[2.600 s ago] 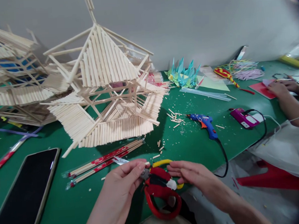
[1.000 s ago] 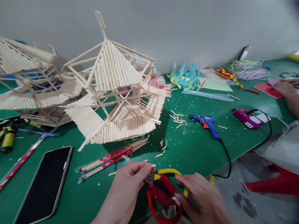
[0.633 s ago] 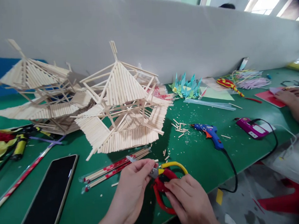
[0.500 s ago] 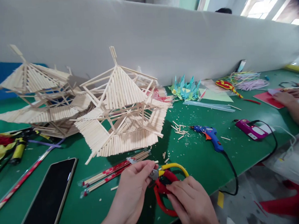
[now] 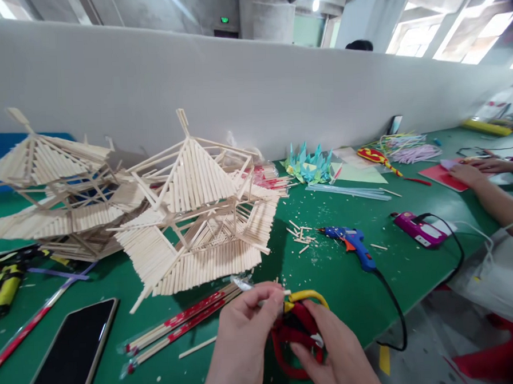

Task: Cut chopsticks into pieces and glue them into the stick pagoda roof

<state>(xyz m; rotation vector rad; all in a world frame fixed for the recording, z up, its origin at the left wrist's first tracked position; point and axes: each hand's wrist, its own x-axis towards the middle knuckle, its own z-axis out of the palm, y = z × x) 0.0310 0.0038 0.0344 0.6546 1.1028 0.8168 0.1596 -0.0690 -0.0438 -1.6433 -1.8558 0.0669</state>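
My left hand (image 5: 249, 335) pinches a short wooden stick (image 5: 287, 292), whose pale end shows past the thumb. Red and yellow scissors (image 5: 317, 296) lie between my hands, their metal blade coming out beyond my left fingers. Closed on the scissors' red handle side is my right hand (image 5: 335, 345). A small whitish bit by its fingers is too unclear to name. Just beyond my hands stands a pagoda-like model of wooden sticks (image 5: 204, 177). Red-marked packs of sticks (image 5: 189, 313) and one loose stick (image 5: 197, 347) lie left of my left hand.
A second stick model (image 5: 59, 196) stands at left, behind a phone (image 5: 71, 356). To the right are a blue glue gun (image 5: 349, 241), stick scraps (image 5: 299, 233) and a purple device (image 5: 419, 229). Another person's hand (image 5: 466, 175) rests by red paper (image 5: 440, 178) at far right.
The view has tilted up and shifted right. My right hand has come closer to my left, its fingers now further over the scissors' handles. My left hand keeps its pinch.
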